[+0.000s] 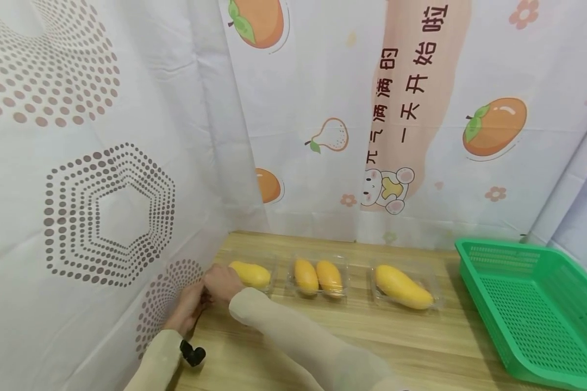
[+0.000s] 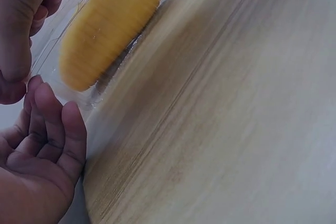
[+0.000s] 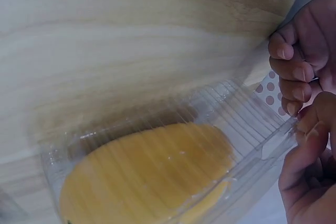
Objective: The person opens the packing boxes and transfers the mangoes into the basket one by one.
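A yellow mango (image 1: 250, 275) lies inside a clear plastic clamshell box (image 2: 107, 98) at the left end of the wooden table. My right hand (image 1: 223, 282) pinches the box's left edge; the right wrist view shows its thumb and finger (image 3: 310, 135) at the rim. Close beside it, my left hand (image 1: 188, 307) has its fingers (image 2: 73, 129) curled, palm up, with fingertips at that same edge. Its thumb is hidden. In the right wrist view the mango (image 3: 147, 174) shows through the ribbed plastic.
Two mangoes (image 1: 318, 277) sit in a second clear box, and a longer mango (image 1: 403, 287) in a third further right. A green plastic basket (image 1: 489, 315) stands at the table's right. Patterned curtains (image 1: 293, 206) hang behind and along the left side.
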Demonstrator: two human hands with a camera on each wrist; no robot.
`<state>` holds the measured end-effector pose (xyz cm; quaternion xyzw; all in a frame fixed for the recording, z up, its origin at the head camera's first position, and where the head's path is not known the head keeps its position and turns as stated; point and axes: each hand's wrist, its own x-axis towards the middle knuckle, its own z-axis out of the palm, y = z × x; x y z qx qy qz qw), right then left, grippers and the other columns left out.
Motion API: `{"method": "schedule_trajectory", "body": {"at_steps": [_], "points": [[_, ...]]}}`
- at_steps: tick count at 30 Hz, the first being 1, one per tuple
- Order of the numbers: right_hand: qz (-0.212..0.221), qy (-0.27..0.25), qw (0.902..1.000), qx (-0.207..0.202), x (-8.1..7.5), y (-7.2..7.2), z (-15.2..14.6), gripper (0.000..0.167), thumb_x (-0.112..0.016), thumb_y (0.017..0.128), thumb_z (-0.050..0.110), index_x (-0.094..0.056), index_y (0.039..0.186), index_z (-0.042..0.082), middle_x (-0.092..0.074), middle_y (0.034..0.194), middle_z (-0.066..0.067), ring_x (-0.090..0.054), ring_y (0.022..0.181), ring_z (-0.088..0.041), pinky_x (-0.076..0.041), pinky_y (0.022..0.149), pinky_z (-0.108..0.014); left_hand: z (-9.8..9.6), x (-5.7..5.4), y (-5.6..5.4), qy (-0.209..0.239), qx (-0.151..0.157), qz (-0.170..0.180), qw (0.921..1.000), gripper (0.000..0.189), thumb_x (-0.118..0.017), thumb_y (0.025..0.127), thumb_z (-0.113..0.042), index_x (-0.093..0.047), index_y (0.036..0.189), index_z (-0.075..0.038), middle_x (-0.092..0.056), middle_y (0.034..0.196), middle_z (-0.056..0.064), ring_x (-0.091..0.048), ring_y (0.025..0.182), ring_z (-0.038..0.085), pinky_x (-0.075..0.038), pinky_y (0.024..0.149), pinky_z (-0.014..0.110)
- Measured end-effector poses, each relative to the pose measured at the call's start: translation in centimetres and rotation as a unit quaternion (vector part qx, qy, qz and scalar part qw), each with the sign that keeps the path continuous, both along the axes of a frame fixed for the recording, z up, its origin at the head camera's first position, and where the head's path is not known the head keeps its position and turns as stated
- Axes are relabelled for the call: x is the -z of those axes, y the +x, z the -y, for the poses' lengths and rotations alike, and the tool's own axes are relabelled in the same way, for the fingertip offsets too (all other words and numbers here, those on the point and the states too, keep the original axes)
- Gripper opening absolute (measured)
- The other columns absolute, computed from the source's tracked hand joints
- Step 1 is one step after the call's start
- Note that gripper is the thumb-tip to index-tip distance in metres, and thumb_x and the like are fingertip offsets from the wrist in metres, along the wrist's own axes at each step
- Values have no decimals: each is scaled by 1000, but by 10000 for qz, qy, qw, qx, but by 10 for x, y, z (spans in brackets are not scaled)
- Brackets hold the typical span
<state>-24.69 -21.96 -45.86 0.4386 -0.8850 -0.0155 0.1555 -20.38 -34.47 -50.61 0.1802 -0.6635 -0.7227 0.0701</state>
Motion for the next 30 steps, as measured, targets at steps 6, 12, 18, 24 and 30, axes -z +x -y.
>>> {"method": "schedule_trajectory", "body": {"at_steps": [6, 12, 18, 24, 30], "points": [[41, -136, 9999, 57, 2, 3, 0, 8, -82, 90, 20, -77, 96, 22, -69, 95, 8, -63, 89, -5, -54, 65, -18, -2, -2, 3, -173, -115, 167, 9996, 31, -53, 105, -16, -66, 78, -9, -64, 76, 0, -61, 69, 16, -55, 65, 30], [-136, -281, 9995, 76, 7, 6, -2, 9, -75, 95, 14, -75, 92, 22, -69, 95, 7, -62, 90, -6, -54, 64, -19, -4, -2, 3, -92, -132, 133, 9998, 28, -52, 105, -16, -65, 82, -9, -64, 77, 0, -61, 68, 15, -55, 64, 30], [-387, -242, 9989, 67, 11, 8, -4, 8, -79, 93, 18, -77, 94, 26, -68, 97, 7, -61, 91, -8, -54, 66, -19, -4, -2, 4, -79, -12, 163, 9998, 24, -50, 105, -14, -65, 87, -7, -65, 78, 1, -62, 69, 15, -56, 65, 29], [-470, -111, 9988, 124, 12, 8, -5, 5, -77, 95, 19, -77, 99, 22, -67, 98, 5, -60, 89, -8, -54, 66, -18, -3, -1, 3, 126, 104, 146, 9998, 28, -49, 107, -16, -66, 86, -9, -65, 78, 1, -63, 69, 15, -56, 65, 30], [-411, -141, 9989, 170, 13, 8, -6, 5, -75, 96, 19, -76, 100, 18, -64, 94, 4, -58, 84, -8, -52, 63, -18, -4, 0, 1, 228, 122, 191, 9995, 26, -52, 103, -14, -65, 81, -7, -64, 77, 2, -61, 68, 15, -55, 63, 30]]}}
